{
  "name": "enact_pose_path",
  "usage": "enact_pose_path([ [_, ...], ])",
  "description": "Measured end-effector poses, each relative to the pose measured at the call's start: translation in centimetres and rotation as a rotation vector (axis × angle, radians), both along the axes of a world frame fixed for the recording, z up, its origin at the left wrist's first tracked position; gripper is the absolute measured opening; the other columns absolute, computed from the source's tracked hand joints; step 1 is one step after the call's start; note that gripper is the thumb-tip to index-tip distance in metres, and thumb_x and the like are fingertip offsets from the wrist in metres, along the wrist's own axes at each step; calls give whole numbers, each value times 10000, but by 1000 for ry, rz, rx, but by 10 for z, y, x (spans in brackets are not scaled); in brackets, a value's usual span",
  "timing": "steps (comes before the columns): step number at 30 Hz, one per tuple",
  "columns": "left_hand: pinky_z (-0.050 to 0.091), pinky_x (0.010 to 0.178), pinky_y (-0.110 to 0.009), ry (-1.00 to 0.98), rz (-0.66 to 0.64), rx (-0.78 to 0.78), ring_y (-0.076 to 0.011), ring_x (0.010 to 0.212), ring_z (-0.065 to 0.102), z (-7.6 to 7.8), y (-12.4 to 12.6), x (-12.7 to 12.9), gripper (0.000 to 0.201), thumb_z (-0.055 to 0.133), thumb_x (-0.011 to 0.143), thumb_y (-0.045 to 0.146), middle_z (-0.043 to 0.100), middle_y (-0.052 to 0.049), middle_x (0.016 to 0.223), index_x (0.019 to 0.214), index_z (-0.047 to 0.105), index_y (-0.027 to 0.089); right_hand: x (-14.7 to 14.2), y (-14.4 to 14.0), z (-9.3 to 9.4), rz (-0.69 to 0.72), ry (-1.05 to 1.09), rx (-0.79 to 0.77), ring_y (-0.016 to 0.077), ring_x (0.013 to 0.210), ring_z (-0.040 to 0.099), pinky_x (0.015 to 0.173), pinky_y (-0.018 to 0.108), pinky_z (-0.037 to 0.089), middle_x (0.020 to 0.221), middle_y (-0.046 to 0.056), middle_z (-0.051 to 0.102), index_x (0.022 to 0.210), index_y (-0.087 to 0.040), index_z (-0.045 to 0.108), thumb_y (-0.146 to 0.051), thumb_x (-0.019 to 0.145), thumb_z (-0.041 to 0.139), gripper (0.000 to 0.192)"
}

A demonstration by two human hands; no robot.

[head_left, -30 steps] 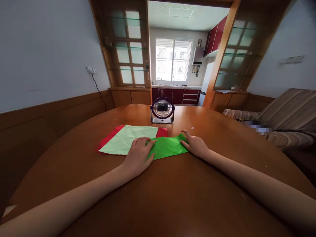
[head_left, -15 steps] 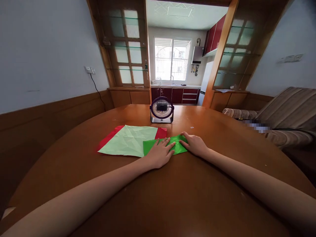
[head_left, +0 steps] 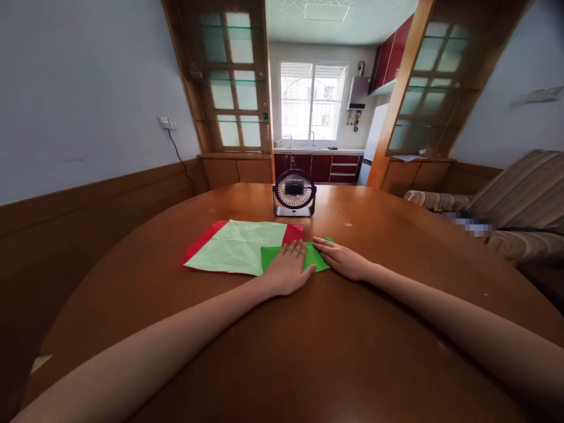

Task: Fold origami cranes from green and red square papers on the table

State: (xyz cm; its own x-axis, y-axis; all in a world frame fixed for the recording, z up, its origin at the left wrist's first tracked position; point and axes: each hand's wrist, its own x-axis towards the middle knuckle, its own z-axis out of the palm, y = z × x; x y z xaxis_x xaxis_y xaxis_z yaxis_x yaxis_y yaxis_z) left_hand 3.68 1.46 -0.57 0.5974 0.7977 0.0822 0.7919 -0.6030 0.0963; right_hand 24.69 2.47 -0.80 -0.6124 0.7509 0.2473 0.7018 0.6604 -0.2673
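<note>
A bright green sheet of paper (head_left: 312,256) lies on the table, partly hidden beneath both hands. My left hand (head_left: 288,269) rests flat on its middle, fingers stretched out and thumb apart. Across its right end lies my right hand (head_left: 343,258), palm down with straight fingers lying close together. To the left, a creased pale green sheet (head_left: 238,244) sits on top of a red sheet (head_left: 292,233), whose edges show at the left and right. The bright green paper overlaps the right corner of the pale one.
A small purple desk fan (head_left: 294,191) stands behind the papers on the brown wooden table (head_left: 308,352). Beyond the table's right edge is a striped sofa (head_left: 524,194). Glass-shelved cabinets flank the opening to a kitchen.
My right hand has gone from gripping the bright green paper's right end to lying flat on it, fingers now pointing left. The whole view has shifted slightly.
</note>
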Motion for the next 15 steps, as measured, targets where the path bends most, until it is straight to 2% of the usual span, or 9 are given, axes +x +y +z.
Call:
enact_pose_path([
  [3, 110, 1184, -419, 6, 0, -14, -287, 1462, 131, 2, 3, -17, 788, 243, 952, 568, 156, -198, 1562, 1485, 215, -12, 0, 1, 0, -26, -48, -23, 254, 1442, 234, 1195, 459, 219, 1542, 154, 275, 1469, -97, 338, -464, 994, 308, 600],
  [7, 91, 1188, -388, 5, -18, -32, -246, 1468, 118, 4, 8, -45, 833, 221, 924, 649, 132, -147, 1575, 1509, 183, 57, -3, 1, 0, -59, -131, -61, 255, 1465, 137, 1212, 439, 152, 1562, 162, 186, 1497, -60, 245, -616, 955, 275, 777],
  [11, 98, 1185, -376, -18, -36, -38, -235, 1467, 135, 6, 8, -62, 842, 241, 898, 696, 136, -104, 1577, 1522, 176, 135, -3, 1, 1, -64, -136, -64, 251, 1463, 143, 1216, 430, 153, 1567, 129, 182, 1503, -86, 241, -653, 942, 238, 798],
  [15, 96, 1188, -394, -40, -22, -35, -253, 1465, 135, 5, 6, -64, 875, 267, 875, 730, 140, -110, 1574, 1518, 203, 140, -2, -4, 4, -66, -131, -6, 263, 1452, 194, 1198, 453, 220, 1556, 143, 210, 1490, -82, 284, -610, 958, 259, 750],
])
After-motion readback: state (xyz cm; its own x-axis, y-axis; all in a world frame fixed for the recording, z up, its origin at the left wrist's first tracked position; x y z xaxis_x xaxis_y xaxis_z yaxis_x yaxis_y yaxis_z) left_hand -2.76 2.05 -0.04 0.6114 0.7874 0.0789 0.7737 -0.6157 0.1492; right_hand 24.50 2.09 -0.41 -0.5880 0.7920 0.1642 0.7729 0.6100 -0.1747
